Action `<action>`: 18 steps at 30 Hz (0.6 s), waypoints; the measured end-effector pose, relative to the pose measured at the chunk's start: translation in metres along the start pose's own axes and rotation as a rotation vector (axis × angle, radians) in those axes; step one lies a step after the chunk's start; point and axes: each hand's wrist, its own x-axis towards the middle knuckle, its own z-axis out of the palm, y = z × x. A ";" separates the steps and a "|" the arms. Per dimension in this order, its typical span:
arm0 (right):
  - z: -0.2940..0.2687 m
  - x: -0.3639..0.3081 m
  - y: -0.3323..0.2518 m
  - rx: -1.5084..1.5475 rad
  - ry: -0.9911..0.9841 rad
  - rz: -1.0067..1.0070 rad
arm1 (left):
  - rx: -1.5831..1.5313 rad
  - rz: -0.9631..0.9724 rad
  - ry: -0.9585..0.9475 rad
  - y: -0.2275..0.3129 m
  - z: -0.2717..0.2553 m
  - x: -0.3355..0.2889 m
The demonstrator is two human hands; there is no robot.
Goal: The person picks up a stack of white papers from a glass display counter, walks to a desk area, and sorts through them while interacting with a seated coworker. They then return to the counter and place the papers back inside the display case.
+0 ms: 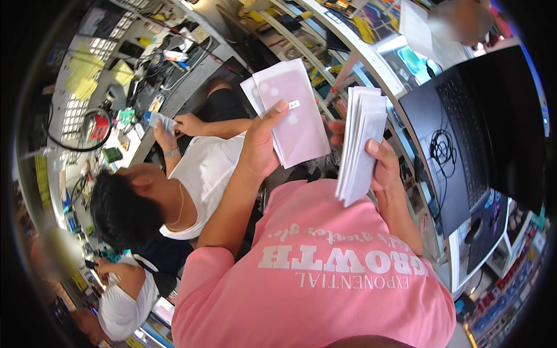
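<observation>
My left hand [261, 145] is closed around a few flat phone back panels [304, 136] in thin frosted sleeves, held up in front of my chest. The front one looks pale pink, with round camera shapes at its upper corner. A small white label sits on it, right by my thumb. To the right, my right hand [384, 168] grips a stack of whitish flat sleeves [355, 142], fanned slightly and seen mostly from the edge. What these sleeves contain cannot be made out. The two bundles are apart, with a narrow gap between them.
On the right lies an open dark laptop [464, 133] with a coiled black cable [442, 152] on it, above a glass display counter. At left a co-worker in a white shirt [200, 180] handles a small pale item at a cluttered workbench [191, 72]. Another person [125, 296] sits lower left.
</observation>
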 end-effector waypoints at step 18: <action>-0.005 -0.150 -0.001 -0.493 0.668 -0.552 | 0.090 -0.278 -0.516 -0.053 0.098 -0.013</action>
